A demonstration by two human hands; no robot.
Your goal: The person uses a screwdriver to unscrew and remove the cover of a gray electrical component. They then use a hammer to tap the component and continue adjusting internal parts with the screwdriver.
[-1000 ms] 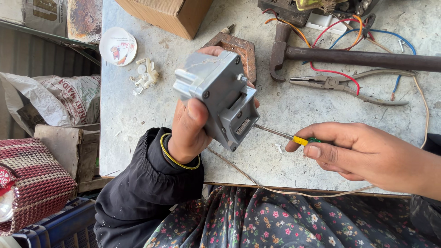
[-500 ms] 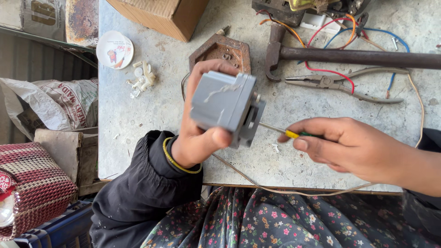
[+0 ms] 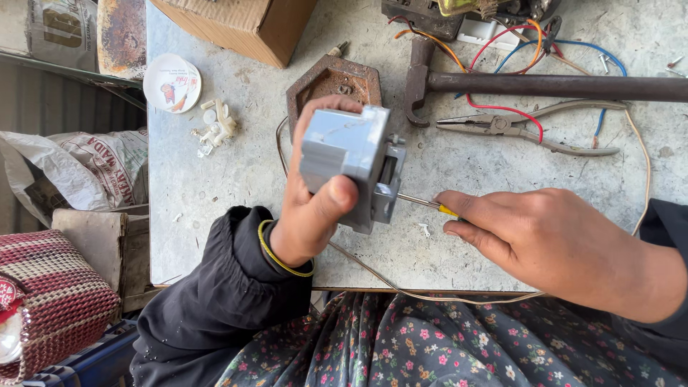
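Note:
My left hand (image 3: 309,215) grips a grey plastic block-shaped part (image 3: 344,154) above the front of the stone table (image 3: 215,201), thumb pressed on its near face. My right hand (image 3: 545,240) holds a screwdriver (image 3: 423,204) with a yellow handle; its thin metal shaft reaches left into the side of the grey part. A thin bare wire (image 3: 373,276) loops under both hands along the table's front edge.
A hammer (image 3: 545,86), pliers (image 3: 523,127) and coloured wires (image 3: 502,43) lie at the back right. A rusty hexagonal metal piece (image 3: 333,80) sits behind the grey part. A cardboard box (image 3: 244,25), a white lid (image 3: 172,82) and small white plastic bits (image 3: 215,129) lie left.
My left hand has turned the grey part so its flat face points more toward me. My right hand has brought the screwdriver tip closer into the part's side.

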